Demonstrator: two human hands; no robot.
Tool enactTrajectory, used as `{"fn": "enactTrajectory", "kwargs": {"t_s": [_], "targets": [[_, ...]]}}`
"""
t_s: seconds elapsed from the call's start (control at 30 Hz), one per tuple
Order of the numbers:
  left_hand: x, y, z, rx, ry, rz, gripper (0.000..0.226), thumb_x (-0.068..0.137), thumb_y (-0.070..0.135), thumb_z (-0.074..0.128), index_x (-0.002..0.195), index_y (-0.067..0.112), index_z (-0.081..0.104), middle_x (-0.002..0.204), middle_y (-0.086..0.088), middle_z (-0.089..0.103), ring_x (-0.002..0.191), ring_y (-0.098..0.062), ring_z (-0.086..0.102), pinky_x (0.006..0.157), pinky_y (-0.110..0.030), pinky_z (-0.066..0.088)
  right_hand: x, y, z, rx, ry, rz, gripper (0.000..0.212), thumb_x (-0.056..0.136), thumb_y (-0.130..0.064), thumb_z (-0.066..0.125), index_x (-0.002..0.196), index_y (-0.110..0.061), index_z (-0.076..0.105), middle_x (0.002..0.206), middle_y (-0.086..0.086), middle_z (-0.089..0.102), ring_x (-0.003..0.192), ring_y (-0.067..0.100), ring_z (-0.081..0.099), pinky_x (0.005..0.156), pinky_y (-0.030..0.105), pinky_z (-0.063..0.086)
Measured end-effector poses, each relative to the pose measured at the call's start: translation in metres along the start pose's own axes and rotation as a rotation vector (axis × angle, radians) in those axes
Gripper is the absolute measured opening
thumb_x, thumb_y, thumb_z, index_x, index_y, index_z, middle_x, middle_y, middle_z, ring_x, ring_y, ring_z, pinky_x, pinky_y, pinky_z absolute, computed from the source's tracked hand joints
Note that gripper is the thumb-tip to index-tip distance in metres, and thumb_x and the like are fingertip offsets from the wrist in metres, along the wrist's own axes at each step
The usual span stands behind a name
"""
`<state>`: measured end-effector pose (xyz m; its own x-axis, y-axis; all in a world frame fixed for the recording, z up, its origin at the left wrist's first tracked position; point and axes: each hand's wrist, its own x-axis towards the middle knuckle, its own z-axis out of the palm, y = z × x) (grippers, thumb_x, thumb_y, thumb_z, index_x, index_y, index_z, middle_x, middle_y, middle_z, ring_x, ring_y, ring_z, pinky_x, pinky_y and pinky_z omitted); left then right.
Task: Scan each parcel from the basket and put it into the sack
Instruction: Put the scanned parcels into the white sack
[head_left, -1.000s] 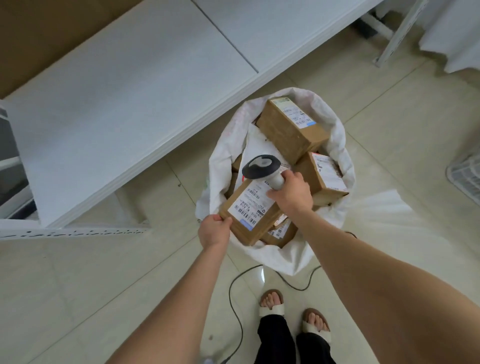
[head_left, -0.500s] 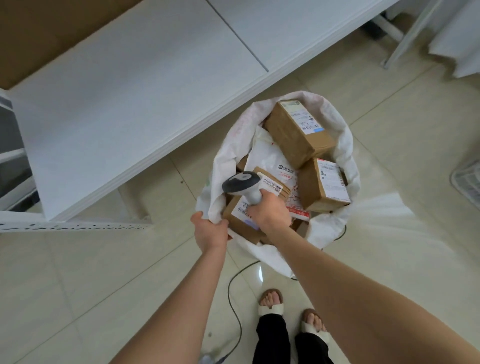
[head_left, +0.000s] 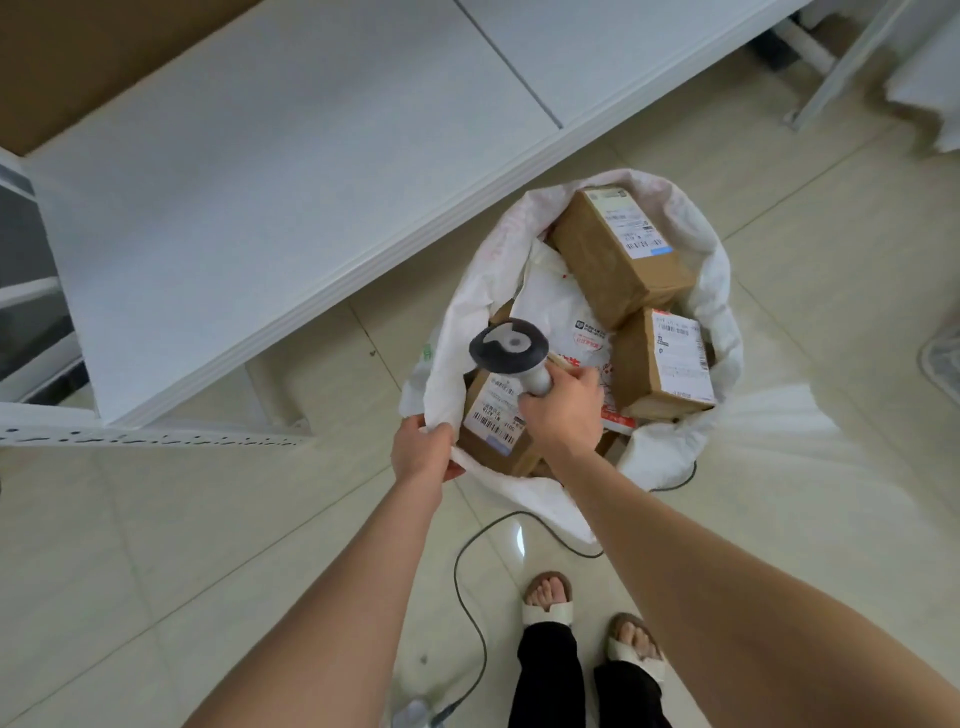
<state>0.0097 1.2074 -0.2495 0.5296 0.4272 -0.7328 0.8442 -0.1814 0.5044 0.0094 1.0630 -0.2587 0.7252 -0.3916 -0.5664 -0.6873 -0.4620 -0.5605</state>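
Three cardboard boxes show in the mouth of the white sack (head_left: 719, 291), which stands on the tiled floor (head_left: 156, 545) beside a white shelf (head_left: 260, 182). The one in hand is the parcel (head_left: 493, 423) at the near left of the opening, label up and tilted, its lower end tucked just inside the rim. The far box (head_left: 618, 260) and the right-hand box (head_left: 667, 364) lie behind it, with a white mailer (head_left: 563, 317) between. The left hand (head_left: 423, 454) pinches the near rim, fingers curled round the cloth, seemingly to hold the mouth wide so the parcel slips in without catching. The right hand (head_left: 563, 413) has its fingers closed round the handle of the scanner (head_left: 509, 345), head upward, and rests against the parcel's upper end; whether it also grips the box I cannot tell. Keeping the scanner in hand probably saves setting it down between parcels, and its cable (head_left: 467, 597) trails across the floor by the feet. Against a second ago, the parcel sits lower and nearer the near-left rim, where before it was held up over the middle of the sack with more of its label showing. The scanner has gone leftward with it, and the mailer beneath is now uncovered.
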Motion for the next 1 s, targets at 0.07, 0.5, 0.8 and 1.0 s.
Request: {"fn": "enactTrajectory", "kwargs": {"t_s": [0.07,0.5,0.8,1.0], "targets": [[-0.001,0.007,0.008,0.054,-0.005,0.009,0.036,0.084,0.003,0.05,0.12,0.007,0.056,0.112,-0.018,0.062,0.09,-0.034,0.064,0.061,-0.037,0.058,0.013,0.003,-0.013,-0.004,0.022,-0.006,0.041,0.087,-0.021,0.064,0.127,-0.025,0.059,0.145,0.003,0.038,0.129,0.027,0.039,0.099,0.041,0.045],[0.004,-0.003,0.017,0.32,-0.02,0.03,0.022,0.088,0.014,0.059,0.108,0.007,0.052,0.105,-0.016,0.063,0.075,-0.028,0.064,0.055,-0.034,0.058,0.013,0.01,-0.011,0.066,-0.268,-0.02,0.029,0.087,-0.023,0.069,0.113,-0.023,0.057,0.097,-0.005,0.058,0.091,0.016,0.058,0.074,0.029,0.046],[-0.049,0.076,0.052,0.838,0.123,0.251,0.058,0.09,0.038,0.059,0.134,0.009,0.038,0.139,-0.017,0.033,0.124,-0.031,0.038,0.096,-0.043,0.044,0.0,0.029,-0.122,0.367,0.1,0.254,0.013,0.08,-0.027,0.061,0.091,-0.02,0.062,0.081,0.003,0.069,0.076,0.023,0.067,0.074,0.043,0.059],[-0.063,0.101,0.099,0.844,0.017,0.348,0.049,0.091,0.028,0.06,0.133,0.011,0.043,0.138,-0.013,0.03,0.126,-0.03,0.036,0.096,-0.045,0.046,0.027,0.059,-0.165,0.664,0.118,0.462,0.029,0.085,-0.016,0.07,0.109,-0.004,0.059,0.091,0.01,0.062,0.071,0.024,0.059,0.068,0.037,0.056]]}}
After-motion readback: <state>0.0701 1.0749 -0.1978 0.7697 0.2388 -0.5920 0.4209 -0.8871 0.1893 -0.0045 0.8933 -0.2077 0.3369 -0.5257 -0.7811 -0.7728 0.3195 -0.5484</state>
